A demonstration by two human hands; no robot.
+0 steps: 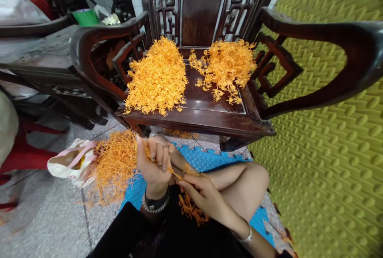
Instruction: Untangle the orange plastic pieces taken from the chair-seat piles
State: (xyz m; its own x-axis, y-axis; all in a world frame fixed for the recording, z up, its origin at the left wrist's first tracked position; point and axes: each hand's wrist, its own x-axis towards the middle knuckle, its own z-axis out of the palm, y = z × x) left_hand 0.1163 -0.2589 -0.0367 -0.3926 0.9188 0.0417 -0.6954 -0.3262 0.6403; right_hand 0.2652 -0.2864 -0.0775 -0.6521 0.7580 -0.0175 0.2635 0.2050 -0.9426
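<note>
Presently sitting low on a blue mat (pixel 199 157) before a dark carved chair (pixel 191 119), working an orange strand (pixel 176 174) with both hands, apparently at the step of separating or tying a piece, though not clearly showing which. Clasping one end in the curled fingers of the left hand (pixel 155 164), held upright above the lap, and partly concealing an orange tuft behind those fingers. Pinching the other end between the thumb and fingers of the right hand (pixel 205 194), set lower and farther right, so holding the short length slantwise between the two and touching both. Probably calling next for a firm left grip and a light, precise right pinch, judging by so slender a piece. Having a darker orange clump (pixel 193 208) just below the right hand, against black clothing (pixel 161 230), without revealing whether hanging or resting there. Sitting near a loose orange heap (pixel 115 166) on the floor (pixel 56 214), to the left of the left hand and just beside a white bag (pixel 60 169). Facing two piles on the chair seat, forward of both hands: a dense pile (pixel 157 78) at left, a looser pile (pixel 231 64) at right.
</note>
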